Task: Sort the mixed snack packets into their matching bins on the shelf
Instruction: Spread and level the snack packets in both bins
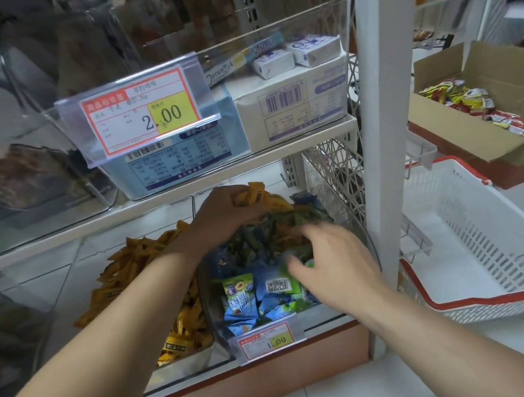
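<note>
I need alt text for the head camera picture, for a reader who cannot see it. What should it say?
Two bare hands work in a clear bin of blue and green snack packets on a low shop shelf: the left hand grips orange packets, and the right hand, blurred, rests on the pile. A bin of orange packets sits beside it, and a white basket lies to the right.

Two hands (223,212); one white basket (474,239); one cardboard box (463,139).

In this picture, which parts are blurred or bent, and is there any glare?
Head view: the right hand is smeared by motion, the left hand is sharper; the white post bows from the wide lens; pale reflections wash over the clear bins at upper left; the price tag reads clearly.
</note>
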